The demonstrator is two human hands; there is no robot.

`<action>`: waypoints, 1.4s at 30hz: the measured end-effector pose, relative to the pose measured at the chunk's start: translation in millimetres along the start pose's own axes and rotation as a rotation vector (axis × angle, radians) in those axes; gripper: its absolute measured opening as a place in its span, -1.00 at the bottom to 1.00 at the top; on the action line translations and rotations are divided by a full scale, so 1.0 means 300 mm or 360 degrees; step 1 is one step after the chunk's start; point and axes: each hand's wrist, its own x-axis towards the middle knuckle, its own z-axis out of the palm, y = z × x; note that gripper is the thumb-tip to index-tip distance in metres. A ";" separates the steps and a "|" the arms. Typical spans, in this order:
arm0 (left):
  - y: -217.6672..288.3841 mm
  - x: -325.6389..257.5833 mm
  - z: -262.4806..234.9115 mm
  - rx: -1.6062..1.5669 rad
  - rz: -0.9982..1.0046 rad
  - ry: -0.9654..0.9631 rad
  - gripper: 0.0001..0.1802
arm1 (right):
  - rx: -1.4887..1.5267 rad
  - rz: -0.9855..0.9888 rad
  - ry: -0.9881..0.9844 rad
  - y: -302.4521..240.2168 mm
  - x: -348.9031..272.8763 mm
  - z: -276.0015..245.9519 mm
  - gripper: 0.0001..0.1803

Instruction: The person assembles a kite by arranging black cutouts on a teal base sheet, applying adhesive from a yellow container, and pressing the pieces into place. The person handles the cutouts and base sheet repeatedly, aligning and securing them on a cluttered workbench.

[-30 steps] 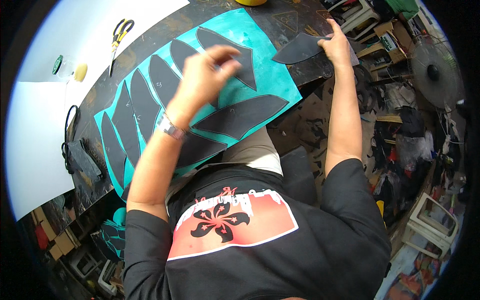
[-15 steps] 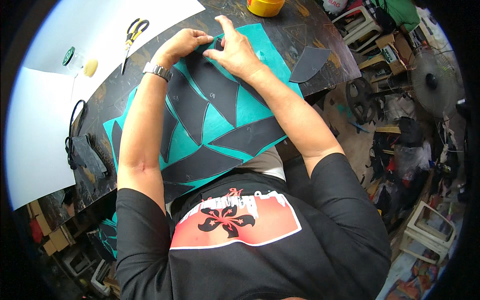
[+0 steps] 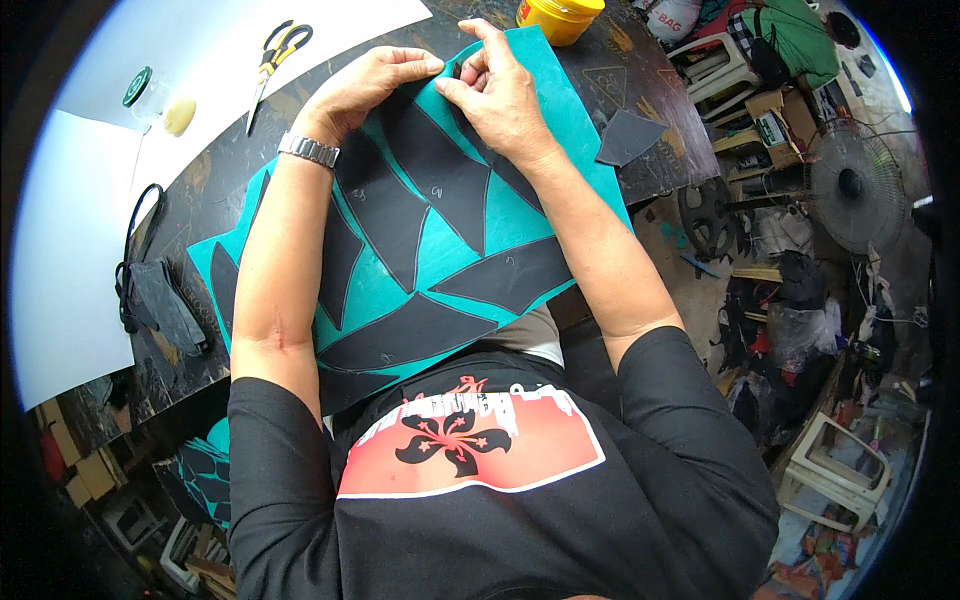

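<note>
A teal sheet (image 3: 430, 240) of thin, flexible material lies across the table's near edge and over my lap. Several dark grey, pointed panels (image 3: 405, 335) with pale outlines are spread on it, some carrying chalk-like marks. At the sheet's far edge my left hand (image 3: 370, 85) is closed, thumb and fingers pinching the raised rim. Close beside it, my right hand (image 3: 500, 95) pinches at the same edge, near the tip of a panel, its index finger pointing outward. The fingers partly hide what lies between the fingertips.
On white paper (image 3: 215, 90) to the left lie yellow-black scissors (image 3: 272, 65) and a green-lidded jar (image 3: 145, 95). A yellow tub (image 3: 560, 18) stands at the far side. A loose dark panel (image 3: 630, 138) lies right, a dark folded piece (image 3: 168, 300) left. A fan (image 3: 850, 185) stands beyond the table.
Both hands have shifted slightly right and away from me, with the sheet's far side moving along. The right hand's fingers have curled from spread into a pinch.
</note>
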 end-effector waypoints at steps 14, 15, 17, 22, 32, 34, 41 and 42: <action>-0.065 0.002 0.138 0.1077 0.0625 0.0686 -0.71 | -0.0718 -0.0083 -0.0104 0.000 0.026 0.006 -0.19; -0.075 0.000 0.145 0.1082 0.0634 0.0719 -0.71 | -0.0572 -0.0108 -0.0056 -0.010 0.014 0.004 -0.18; -0.093 -0.001 0.150 0.1073 0.0645 0.0765 -0.72 | -0.0114 -0.0001 0.0042 -0.029 -0.014 -0.013 -0.20; -0.126 0.007 0.147 0.1093 0.0424 0.0800 -0.73 | 0.0301 0.0157 0.0376 -0.074 -0.108 -0.074 -0.26; -0.116 0.071 0.139 0.1356 0.0899 0.0748 -0.75 | 0.0431 0.0048 0.0327 -0.051 -0.182 -0.165 -0.23; -0.109 0.062 0.130 0.1391 0.0825 0.0780 -0.74 | 0.0364 0.0211 0.0279 -0.003 -0.156 -0.168 -0.26; -0.095 0.008 0.182 0.1901 0.0654 0.0708 -0.45 | -0.0043 0.0474 0.0150 0.070 -0.128 -0.092 -0.27; -0.100 0.002 0.197 0.1921 0.0714 0.0778 -0.42 | -0.0268 0.0429 0.0144 0.060 -0.119 -0.079 -0.25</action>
